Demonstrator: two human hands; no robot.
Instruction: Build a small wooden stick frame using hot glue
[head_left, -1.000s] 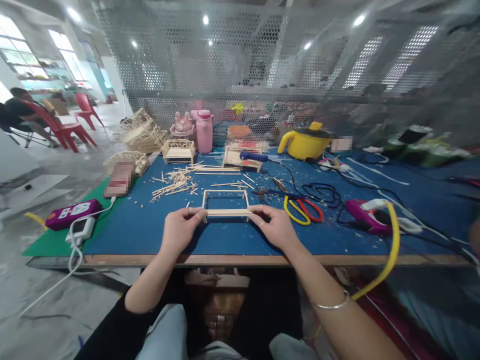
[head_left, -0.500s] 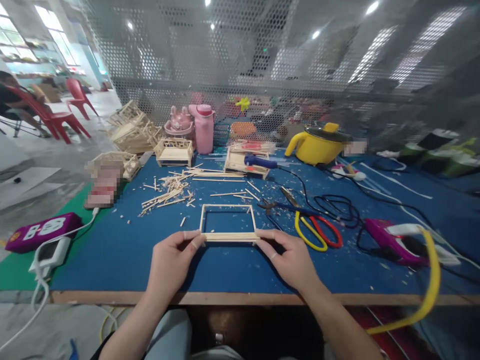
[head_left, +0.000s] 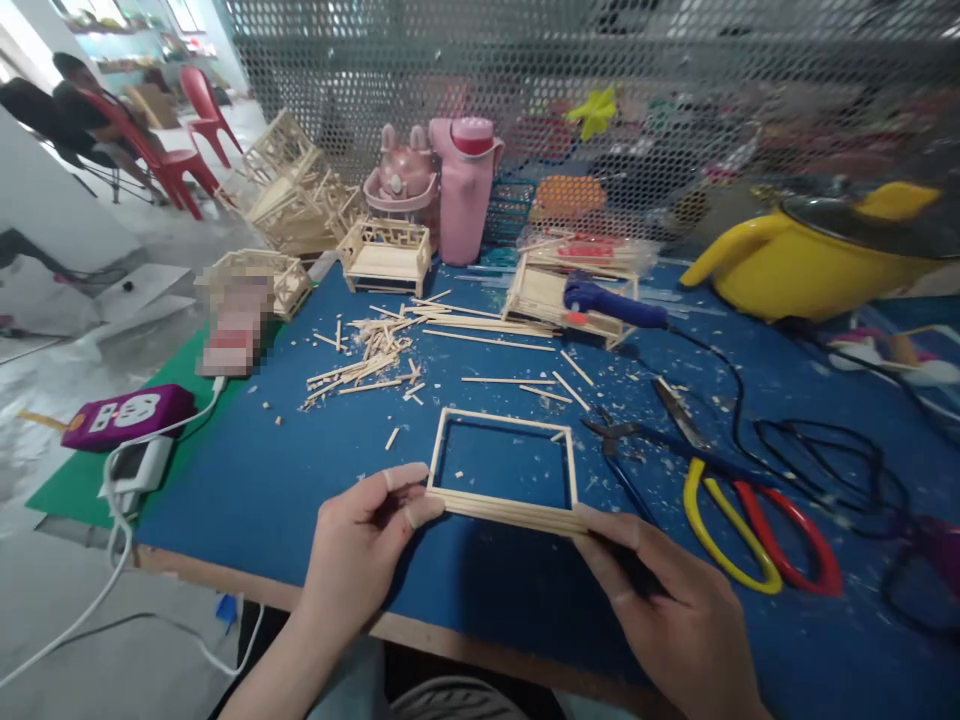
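Between my two hands is a small rectangular frame of thin wooden sticks, its near side built of several sticks laid together. My left hand pinches the near left corner between thumb and fingers. At the near right corner, my right hand pinches the frame the same way. White tape or finger covers show on some fingertips. Beyond the frame lies a pile of loose wooden sticks. To the right are pliers and scissors with yellow and red handles.
A blue glue gun rests against a wooden miniature piece. Another miniature bench, a pink bottle and a yellow pot stand at the back. A pixelated phone and purple power strip are left. Black cable coils at right.
The camera view has shifted closer and turned, so the frame looks larger and tilted, its right end lower. Both hands keep their hold on its near corners.
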